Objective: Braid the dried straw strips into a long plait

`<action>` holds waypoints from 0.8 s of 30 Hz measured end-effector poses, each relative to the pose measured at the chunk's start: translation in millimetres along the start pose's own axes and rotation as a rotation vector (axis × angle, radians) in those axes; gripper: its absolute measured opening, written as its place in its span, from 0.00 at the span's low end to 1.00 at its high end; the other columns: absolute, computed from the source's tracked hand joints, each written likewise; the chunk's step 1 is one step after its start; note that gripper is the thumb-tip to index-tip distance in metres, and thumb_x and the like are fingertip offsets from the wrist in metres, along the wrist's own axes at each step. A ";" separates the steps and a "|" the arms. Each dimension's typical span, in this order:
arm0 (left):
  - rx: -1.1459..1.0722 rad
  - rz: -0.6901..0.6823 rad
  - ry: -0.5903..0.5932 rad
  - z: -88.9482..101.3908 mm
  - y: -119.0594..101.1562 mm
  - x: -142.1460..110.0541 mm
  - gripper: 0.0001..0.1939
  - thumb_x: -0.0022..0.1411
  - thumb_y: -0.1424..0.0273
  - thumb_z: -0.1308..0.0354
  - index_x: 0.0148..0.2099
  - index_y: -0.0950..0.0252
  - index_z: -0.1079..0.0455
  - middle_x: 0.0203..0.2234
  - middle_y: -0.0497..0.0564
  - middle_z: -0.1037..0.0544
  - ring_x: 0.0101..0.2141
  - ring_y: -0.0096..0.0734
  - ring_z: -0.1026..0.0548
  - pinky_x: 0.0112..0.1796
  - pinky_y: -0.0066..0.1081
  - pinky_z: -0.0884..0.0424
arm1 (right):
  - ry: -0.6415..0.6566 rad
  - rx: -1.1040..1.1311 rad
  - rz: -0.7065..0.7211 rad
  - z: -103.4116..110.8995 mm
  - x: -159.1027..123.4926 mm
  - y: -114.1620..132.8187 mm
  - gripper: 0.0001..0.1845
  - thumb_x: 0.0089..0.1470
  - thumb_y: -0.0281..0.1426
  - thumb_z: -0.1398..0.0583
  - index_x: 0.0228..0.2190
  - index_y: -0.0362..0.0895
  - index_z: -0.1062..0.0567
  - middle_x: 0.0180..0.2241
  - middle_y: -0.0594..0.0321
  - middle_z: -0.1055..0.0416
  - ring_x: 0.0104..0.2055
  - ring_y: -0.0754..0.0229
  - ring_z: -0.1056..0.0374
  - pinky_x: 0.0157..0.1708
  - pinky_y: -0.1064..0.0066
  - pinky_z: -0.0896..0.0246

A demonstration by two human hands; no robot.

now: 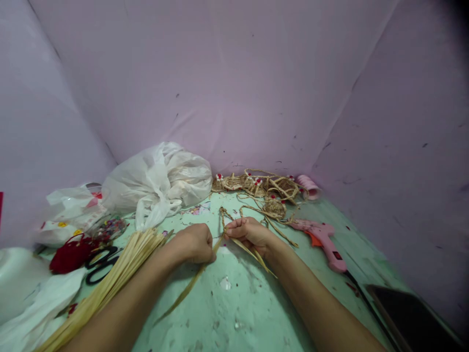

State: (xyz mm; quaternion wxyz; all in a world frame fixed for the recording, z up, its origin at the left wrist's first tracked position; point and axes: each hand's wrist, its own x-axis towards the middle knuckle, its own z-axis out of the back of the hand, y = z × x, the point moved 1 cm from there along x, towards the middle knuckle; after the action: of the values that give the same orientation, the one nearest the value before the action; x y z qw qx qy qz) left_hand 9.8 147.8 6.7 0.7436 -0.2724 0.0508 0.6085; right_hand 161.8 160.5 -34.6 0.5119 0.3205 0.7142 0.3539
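My left hand (195, 243) is closed on a long dry straw strip (190, 286) that runs down toward me over the green table (234, 313). My right hand (248, 232) is closed just beside it, pinching other straw strips (256, 255) together with a length of jute twine (222, 215). The two hands nearly touch at the middle of the table. The twine leads back to a pile of jute rope pieces with red beads (266, 188) against the pink backdrop.
A bundle of straw strips (117, 274) lies at left beside black scissors (100, 264) and a red yarn item (71, 254). White plastic bags (157, 183) sit at back left. A pink glue gun (324, 239) lies at right, a dark flat object (410, 313) at bottom right.
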 end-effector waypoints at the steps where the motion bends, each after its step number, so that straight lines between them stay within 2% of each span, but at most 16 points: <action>1: 0.001 -0.005 -0.023 -1.9 -0.9 0.9 0.03 0.35 0.72 0.45 0.14 0.65 0.35 0.09 0.45 0.38 0.14 0.22 0.41 0.18 0.23 0.49 | -0.001 -0.002 0.002 0.1 0.2 -0.1 0.06 0.37 0.20 0.39 0.23 0.38 0.30 0.16 0.65 0.30 0.13 0.71 0.41 0.11 0.81 0.53; 8: -0.098 0.036 0.096 -5.7 0.1 2.0 0.05 0.33 0.74 0.45 0.13 0.65 0.38 0.08 0.45 0.37 0.13 0.23 0.40 0.17 0.23 0.49 | -0.012 -0.021 -0.001 -0.2 0.2 -0.2 0.06 0.36 0.21 0.39 0.23 0.38 0.30 0.16 0.66 0.30 0.13 0.71 0.42 0.11 0.81 0.54; 12: -0.134 0.013 0.116 -1.0 5.2 5.8 0.10 0.37 0.66 0.42 0.14 0.67 0.36 0.08 0.46 0.36 0.13 0.22 0.40 0.16 0.23 0.49 | -0.008 -0.005 -0.006 -1.0 0.3 0.0 0.05 0.37 0.20 0.40 0.22 0.38 0.31 0.15 0.66 0.31 0.12 0.71 0.42 0.10 0.81 0.57; 14: -0.299 0.026 0.011 0.4 6.9 10.9 0.13 0.41 0.62 0.44 0.18 0.68 0.34 0.08 0.46 0.36 0.11 0.21 0.42 0.15 0.23 0.49 | 0.000 0.004 -0.006 -1.4 0.3 0.1 0.05 0.37 0.20 0.40 0.23 0.38 0.31 0.15 0.66 0.31 0.12 0.71 0.42 0.10 0.81 0.56; 16: -0.572 0.068 -0.094 -1.1 5.9 16.0 0.12 0.46 0.64 0.47 0.23 0.69 0.32 0.10 0.46 0.35 0.10 0.19 0.43 0.14 0.22 0.49 | 0.004 0.007 -0.005 -1.6 -0.3 0.6 0.05 0.37 0.20 0.41 0.23 0.38 0.30 0.15 0.66 0.31 0.13 0.70 0.41 0.10 0.81 0.55; 18: -0.834 0.083 -0.058 -6.1 1.7 19.8 0.10 0.47 0.67 0.48 0.26 0.70 0.32 0.14 0.47 0.31 0.10 0.18 0.42 0.12 0.21 0.50 | 0.015 0.014 -0.002 -1.8 -1.6 1.3 0.05 0.37 0.20 0.41 0.23 0.38 0.30 0.15 0.66 0.31 0.13 0.70 0.40 0.11 0.80 0.52; 20: -1.004 0.063 0.069 -12.4 -4.0 22.0 0.08 0.47 0.70 0.48 0.24 0.71 0.33 0.18 0.50 0.29 0.12 0.17 0.39 0.12 0.20 0.49 | 0.029 0.028 0.007 -2.1 -3.0 1.9 0.04 0.37 0.20 0.42 0.22 0.38 0.30 0.15 0.65 0.31 0.15 0.68 0.38 0.13 0.79 0.48; 22: -1.060 0.066 0.139 -17.2 -7.9 23.1 0.06 0.45 0.72 0.49 0.22 0.71 0.35 0.17 0.50 0.30 0.13 0.17 0.37 0.12 0.19 0.48 | 0.032 0.015 0.017 -2.3 -3.8 2.1 0.04 0.36 0.20 0.42 0.21 0.38 0.31 0.14 0.65 0.32 0.16 0.68 0.38 0.16 0.79 0.46; 24: -1.027 0.110 0.121 -19.8 -9.3 24.1 0.06 0.44 0.74 0.49 0.20 0.71 0.36 0.13 0.48 0.32 0.12 0.18 0.38 0.12 0.20 0.48 | 0.004 -0.067 0.040 -2.5 -3.3 1.8 0.05 0.35 0.19 0.42 0.20 0.39 0.31 0.13 0.67 0.33 0.15 0.69 0.40 0.16 0.79 0.48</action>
State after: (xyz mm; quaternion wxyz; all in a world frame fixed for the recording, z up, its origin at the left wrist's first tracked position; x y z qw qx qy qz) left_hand 29.6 158.6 -16.7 0.4769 -0.6338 -0.1971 0.5763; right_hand 160.5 158.4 -30.9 0.5137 0.3168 0.6963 0.3886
